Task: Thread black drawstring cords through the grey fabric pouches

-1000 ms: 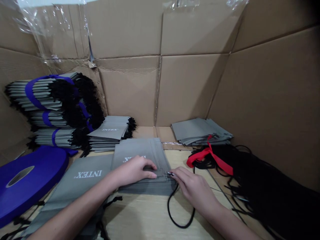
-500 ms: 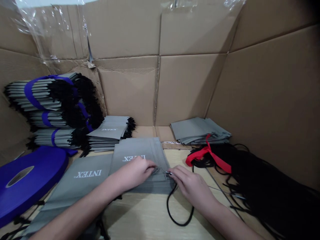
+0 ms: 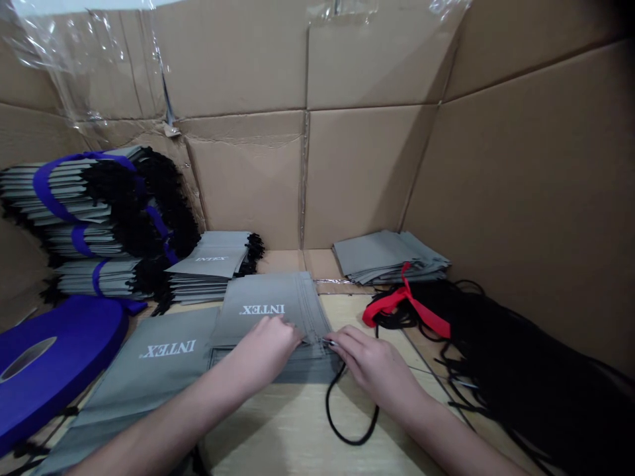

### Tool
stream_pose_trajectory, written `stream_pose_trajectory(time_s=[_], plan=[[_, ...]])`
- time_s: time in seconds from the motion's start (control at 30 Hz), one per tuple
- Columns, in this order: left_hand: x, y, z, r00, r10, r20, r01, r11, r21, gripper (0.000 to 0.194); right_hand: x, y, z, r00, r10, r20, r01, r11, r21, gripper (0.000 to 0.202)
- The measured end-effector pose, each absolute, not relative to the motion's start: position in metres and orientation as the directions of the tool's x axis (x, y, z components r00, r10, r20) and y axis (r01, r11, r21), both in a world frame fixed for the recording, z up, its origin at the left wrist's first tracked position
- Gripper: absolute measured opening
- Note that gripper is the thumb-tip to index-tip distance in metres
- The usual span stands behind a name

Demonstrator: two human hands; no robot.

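A grey fabric pouch (image 3: 268, 287) printed INTEX tops a small stack in the middle of the table. My left hand (image 3: 272, 344) is closed, pinching the pouch's near right corner. Just to its right, my right hand (image 3: 370, 360) is closed on a thin metal-tipped tool (image 3: 329, 342), whose tip meets the stitched edge of the pouch. Most of the tool is hidden by the fingers. A black cord (image 3: 354, 441) loops down below my right hand onto the table; where its end goes under the fingers cannot be seen.
More printed pouches (image 3: 173, 324) lie at left, beside a blue ribbon roll (image 3: 84, 357). Corded bundles (image 3: 74, 192) and a pouch stack (image 3: 208, 258) stand behind. Plain grey pieces (image 3: 387, 254) and black cords (image 3: 520, 370) with a red tie (image 3: 426, 314) lie right. Cardboard walls (image 3: 367, 165) enclose the table.
The view has shifted slightly. My left hand has drawn back a little toward me, uncovering the whole printed word on the pouch. My right hand keeps its place at the pouch's edge.
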State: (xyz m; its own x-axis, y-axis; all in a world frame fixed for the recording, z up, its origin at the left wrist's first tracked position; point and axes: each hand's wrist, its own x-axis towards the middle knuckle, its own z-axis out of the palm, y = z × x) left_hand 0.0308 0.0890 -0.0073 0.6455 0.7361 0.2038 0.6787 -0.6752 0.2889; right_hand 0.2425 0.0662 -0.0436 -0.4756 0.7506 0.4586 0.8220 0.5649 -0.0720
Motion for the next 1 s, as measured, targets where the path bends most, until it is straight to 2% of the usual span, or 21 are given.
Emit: stream_pose_trajectory(time_s=[0.1, 0.23, 0.4, 0.47, 0.63, 0.77, 0.83, 0.93, 1.0], plan=[[0.03, 0.088, -0.009, 0.66, 0.702, 0.269, 0.663, -0.712, 0.232, 0.029, 0.242, 0.064, -0.041, -0.487, 0.733, 0.475, 0.827, 0.562, -0.018, 0.023], [0.032, 0.084, -0.014, 0.662, 0.601, 0.447, 0.548, -0.796, 0.258, 0.029, 0.239, 0.059, -0.037, -0.49, 0.702, 0.516, 0.838, 0.544, 0.056, 0.021], [0.035, 0.081, -0.022, 0.52, 0.451, 0.726, 0.41, -0.877, 0.251, 0.017, 0.237, 0.053, -0.033, -0.502, 0.63, 0.592, 0.839, 0.521, 0.156, 0.021], [0.036, 0.081, -0.022, 0.464, 0.395, 0.793, 0.358, -0.902, 0.24, 0.013, 0.237, 0.052, -0.032, -0.499, 0.617, 0.609, 0.842, 0.511, 0.171, 0.02], [0.036, 0.078, -0.021, 0.464, 0.35, 0.814, 0.341, -0.918, 0.2, 0.011, 0.237, 0.047, -0.029, -0.508, 0.577, 0.64, 0.837, 0.507, 0.208, 0.023], [0.038, 0.075, -0.024, 0.511, 0.305, 0.804, 0.378, -0.92, 0.109, 0.013, 0.233, 0.041, -0.03, -0.533, 0.556, 0.637, 0.832, 0.481, 0.276, 0.031], [0.038, 0.074, -0.025, 0.537, 0.278, 0.797, 0.394, -0.917, 0.054, 0.015, 0.23, 0.039, -0.03, -0.523, 0.58, 0.624, 0.835, 0.496, 0.239, 0.024], [0.037, 0.073, -0.024, 0.574, 0.254, 0.778, 0.397, -0.918, 0.007, 0.015, 0.228, 0.04, -0.026, -0.461, 0.674, 0.578, 0.845, 0.531, 0.055, 0.012], [0.035, 0.074, -0.022, 0.587, 0.24, 0.773, 0.394, -0.919, -0.015, 0.015, 0.228, 0.041, -0.022, -0.408, 0.742, 0.532, 0.858, 0.511, -0.054, 0.014]])
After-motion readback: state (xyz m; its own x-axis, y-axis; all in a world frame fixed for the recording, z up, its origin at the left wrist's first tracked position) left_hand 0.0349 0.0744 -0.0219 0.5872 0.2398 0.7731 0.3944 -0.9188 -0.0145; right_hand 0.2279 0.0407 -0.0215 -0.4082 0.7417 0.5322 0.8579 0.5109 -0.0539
